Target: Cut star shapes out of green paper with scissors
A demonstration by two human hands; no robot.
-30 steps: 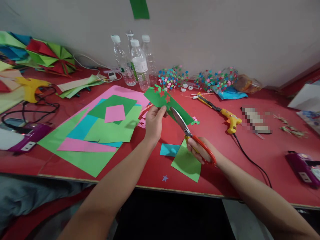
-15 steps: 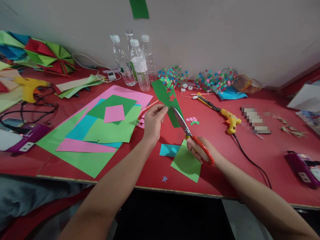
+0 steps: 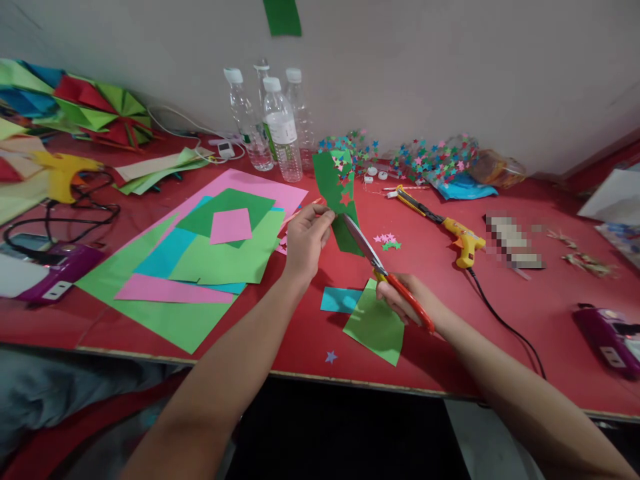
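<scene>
My left hand (image 3: 309,237) pinches the edge of a dark green paper strip (image 3: 325,175) held upright above the table. In my right hand (image 3: 400,297) is a pair of scissors (image 3: 367,248) with red and yellow handles, its blades meeting the strip close to my left fingertips. The blades look nearly closed. Under my right hand lie a light green paper sheet (image 3: 373,330) and a small blue paper piece (image 3: 340,300). Pink and green paper stars (image 3: 387,241) sit to the right of the strip. One purple star (image 3: 331,357) is near the table's front edge.
Stacked coloured sheets (image 3: 190,333) spread on the left. Several plastic bottles (image 3: 281,127) stand by the wall. A yellow glue gun (image 3: 465,240) with a cable lies right, another glue gun (image 3: 63,177) far left. Star packets (image 3: 435,160) lie at the back; a purple power strip (image 3: 610,340) is far right.
The dark green strip has turned and bent a little, its upper part shifting right. Both hands keep their hold, with the scissors still at the strip. The view has shifted slightly.
</scene>
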